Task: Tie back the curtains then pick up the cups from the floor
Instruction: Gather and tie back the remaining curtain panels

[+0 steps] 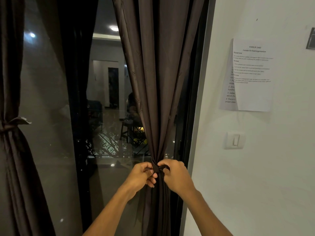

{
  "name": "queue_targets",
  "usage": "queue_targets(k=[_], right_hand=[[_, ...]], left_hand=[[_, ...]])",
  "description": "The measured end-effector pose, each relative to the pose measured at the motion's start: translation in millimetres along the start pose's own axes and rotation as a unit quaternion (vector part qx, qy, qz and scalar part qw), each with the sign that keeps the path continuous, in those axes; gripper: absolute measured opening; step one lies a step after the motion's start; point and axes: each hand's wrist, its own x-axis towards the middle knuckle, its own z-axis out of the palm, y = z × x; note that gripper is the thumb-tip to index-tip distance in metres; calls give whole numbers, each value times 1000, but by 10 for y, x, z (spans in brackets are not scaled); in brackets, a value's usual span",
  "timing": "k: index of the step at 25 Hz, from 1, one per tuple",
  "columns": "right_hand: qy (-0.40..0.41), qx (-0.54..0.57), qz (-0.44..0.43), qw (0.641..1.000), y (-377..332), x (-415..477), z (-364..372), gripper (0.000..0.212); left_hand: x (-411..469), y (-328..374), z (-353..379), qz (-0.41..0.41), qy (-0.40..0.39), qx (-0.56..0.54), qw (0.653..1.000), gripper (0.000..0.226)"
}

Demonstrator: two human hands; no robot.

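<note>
The right dark brown curtain hangs in front of a glass door and is gathered into a narrow bunch low down. A dark tie-back strip wraps that bunch. My left hand pinches one end of the strip on the left side. On the right side my right hand grips the other end. The left curtain is cinched by its own tie-back. No cups or floor are in view.
The dark glass door reflects a lit room. To the right is a white wall with taped paper sheets and a light switch.
</note>
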Motion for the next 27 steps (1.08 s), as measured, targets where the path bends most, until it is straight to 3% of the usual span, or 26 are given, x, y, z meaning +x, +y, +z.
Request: queue_targets(k=[4, 9, 20, 27], right_hand=[[-13, -72, -19, 997, -32, 20, 6, 23], [22, -33, 30, 999, 44, 88, -61, 17], [-14, -96, 43, 994, 10, 400, -477, 18], [4, -50, 74, 996, 35, 386, -407, 15]], left_hand=[[57, 0, -9, 23, 1, 73, 997, 21], [88, -74, -61, 45, 35, 190, 980, 17], [103, -194, -174, 24, 51, 192, 980, 19], [196, -241, -135, 20, 79, 234, 969, 22]])
